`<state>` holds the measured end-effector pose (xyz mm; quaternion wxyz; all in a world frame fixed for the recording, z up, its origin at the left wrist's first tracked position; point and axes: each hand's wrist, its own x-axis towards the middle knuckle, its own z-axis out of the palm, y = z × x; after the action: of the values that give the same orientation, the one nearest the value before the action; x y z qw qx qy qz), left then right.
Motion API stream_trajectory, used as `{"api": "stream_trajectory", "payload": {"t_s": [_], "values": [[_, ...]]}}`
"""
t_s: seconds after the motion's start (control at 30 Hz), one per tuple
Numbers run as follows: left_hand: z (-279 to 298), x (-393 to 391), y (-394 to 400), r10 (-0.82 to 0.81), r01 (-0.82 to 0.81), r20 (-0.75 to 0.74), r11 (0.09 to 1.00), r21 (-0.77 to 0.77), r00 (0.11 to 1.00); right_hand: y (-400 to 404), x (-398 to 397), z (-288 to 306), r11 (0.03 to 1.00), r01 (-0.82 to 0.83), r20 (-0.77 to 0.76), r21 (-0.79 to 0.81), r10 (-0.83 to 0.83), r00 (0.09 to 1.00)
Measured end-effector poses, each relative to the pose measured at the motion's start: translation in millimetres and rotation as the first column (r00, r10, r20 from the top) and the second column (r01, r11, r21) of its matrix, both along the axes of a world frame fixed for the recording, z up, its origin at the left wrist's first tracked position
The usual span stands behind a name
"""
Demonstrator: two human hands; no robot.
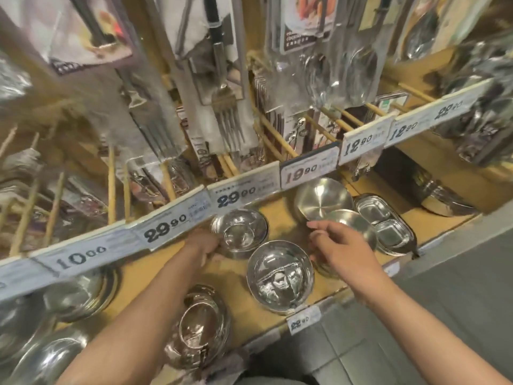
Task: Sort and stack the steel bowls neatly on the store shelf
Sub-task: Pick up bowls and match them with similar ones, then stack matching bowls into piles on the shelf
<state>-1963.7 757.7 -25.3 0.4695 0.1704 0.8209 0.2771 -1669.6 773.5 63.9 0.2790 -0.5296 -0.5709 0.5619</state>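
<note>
On the lower wooden shelf (277, 215), under a slanting row of price tags (236, 194), steel bowls sit in several groups, all with their mouths facing up. A stack of small bowls (240, 232) stands toward the far middle of the shelf; the left hand (206, 245) reaches in at its near-left side and touches its wall, but motion blur and the angle hide the fingers, so I cannot tell whether they grip it or only press against it. Just near and right of that stack sits a wider bowl stack (280, 276), upright, its round rim level and its polished inside mirroring the person.

The right hand (341, 245) hovers to the right of the wide stack, fingers loosely curled and apart, the thumb and forefinger close to the rim of a flat round steel dish (352, 220) without plainly holding it. Behind that dish a second round dish (322, 198) leans tilted, its face turned toward the camera. To the right lies a pile of oblong two-compartment trays (384, 223), long axis running from far-left to near-right.

At the near edge another bowl stack (201, 329) tips toward the camera, mouth still upward. More bowls (80, 293) sit at the left under the tags, blurred. Above the shelf hang packaged forks (226, 107), spoons (361, 65) and other cutlery. A small price label (304, 319) is fixed to the shelf's front edge, and grey floor tiles (458, 301) show at the right.
</note>
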Motion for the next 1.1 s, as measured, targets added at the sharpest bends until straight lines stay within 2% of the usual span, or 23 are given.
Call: {"api": "stream_trajectory", "payload": {"t_s": [0.17,0.27,0.33,0.43,0.53,0.63,0.73,0.87,1.1], "values": [[34,-9,-48,0.030,-0.032,-0.081,0.999,-0.020,0.996,-1,-1,0,0.996,-0.062,0.017,0.068,0.061,0.998],[55,-10,-76,0.058,-0.064,-0.155,0.997,-0.035,0.986,-6,-5,3,0.991,-0.125,-0.006,0.055,0.125,0.992],[70,-8,-93,0.151,-0.151,-0.149,0.988,0.006,0.977,-10,-9,6,0.981,-0.186,-0.011,0.047,0.187,0.982],[88,-3,-122,0.178,-0.172,-0.155,0.984,0.048,0.972,-15,-15,8,0.967,-0.250,-0.024,0.049,0.252,0.967],[98,3,-151,0.315,-0.299,-0.135,0.946,0.127,0.939,-24,-23,5,0.940,-0.341,-0.043,-0.017,0.340,0.939],[111,19,-183,0.340,-0.319,-0.169,0.937,0.141,0.925,-37,-39,2,0.897,-0.427,-0.055,-0.113,0.423,0.904],[117,36,-204,0.402,-0.376,-0.098,0.902,0.214,0.910,-47,-58,8,0.855,-0.508,0.044,-0.106,0.515,0.856],[120,64,-219,0.387,-0.384,0.039,0.890,0.246,0.921,-63,-64,19,0.789,-0.605,0.001,-0.111,0.609,0.794],[104,63,-233,0.426,-0.431,0.097,0.830,0.352,0.899,-79,-81,16,0.819,-0.572,0.249,-0.055,0.566,0.786]]}}
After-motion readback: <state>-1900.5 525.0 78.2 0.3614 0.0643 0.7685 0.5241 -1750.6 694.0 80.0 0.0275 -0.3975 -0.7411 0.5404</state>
